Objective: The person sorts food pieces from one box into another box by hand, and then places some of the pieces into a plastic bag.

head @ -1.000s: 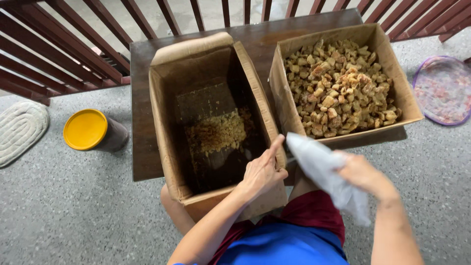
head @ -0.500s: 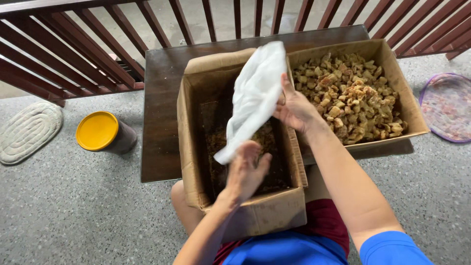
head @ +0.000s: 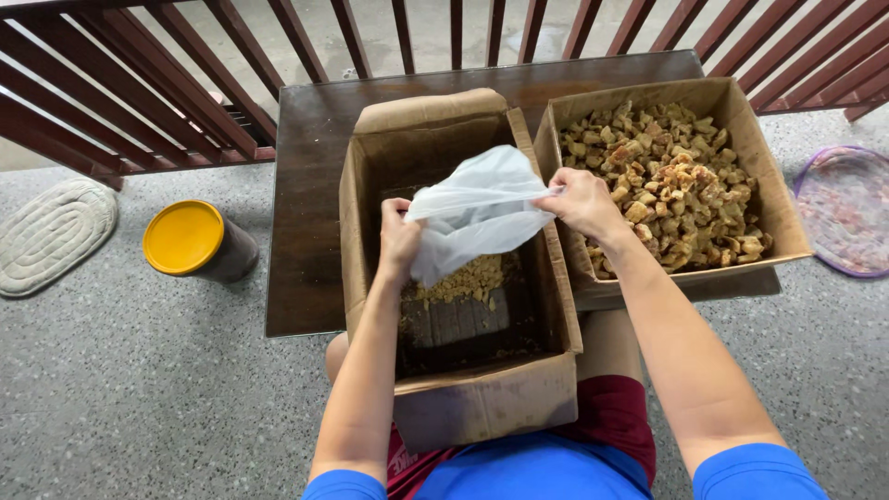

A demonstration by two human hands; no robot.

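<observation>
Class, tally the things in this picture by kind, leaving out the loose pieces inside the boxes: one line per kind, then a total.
Cardboard boxes: 2, a near-empty one and a full one
Plastic bags: 1, held by left hand and right hand
Yellow-lidded jars: 1
Tables: 1
Mats: 1
Round trays: 1
Total: 7

yellow-lidded jar (head: 194, 243), oval mat (head: 51, 234), red railing (head: 139, 83)

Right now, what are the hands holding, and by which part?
Both hold one white plastic bag by its rim: left hand at the left edge, right hand at the right edge.
</observation>
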